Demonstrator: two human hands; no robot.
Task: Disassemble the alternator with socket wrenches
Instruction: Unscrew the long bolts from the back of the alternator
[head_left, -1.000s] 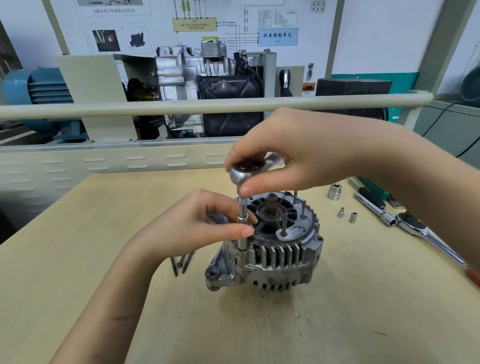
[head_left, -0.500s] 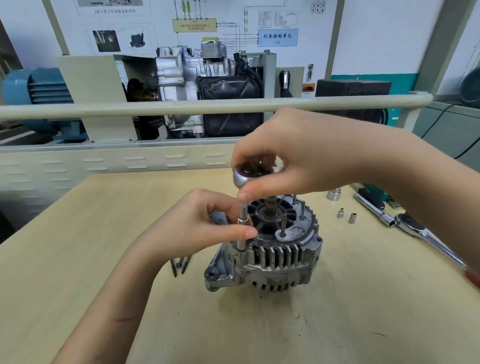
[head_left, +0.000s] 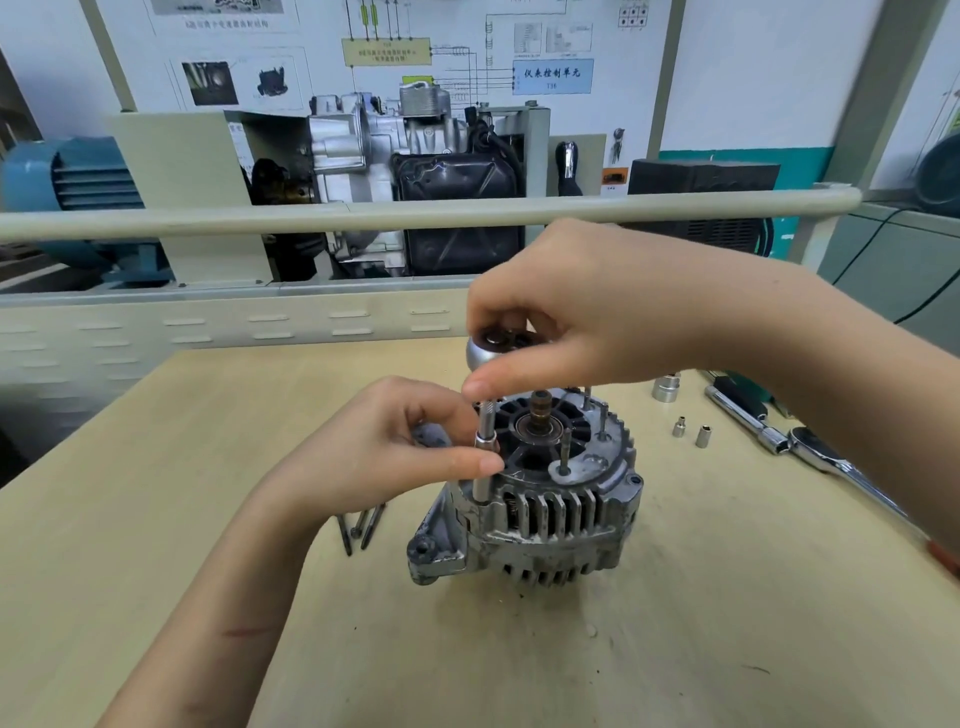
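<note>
Cast aluminium and steel, the alternator sits mid-table on the pale wooden table, pulley end down; it looks heavy and rigid, best steadied by its finned housing or mounting ear rather than the thin studs. Just left of it lie loose long bolts. The left hand pinches the socket extension standing on a housing bolt, while the right hand closes around the ratchet head above it. To the right lie small sockets and another ratchet. Beyond a rail stands what may be a cutaway gearbox trainer before wall diagrams.
</note>
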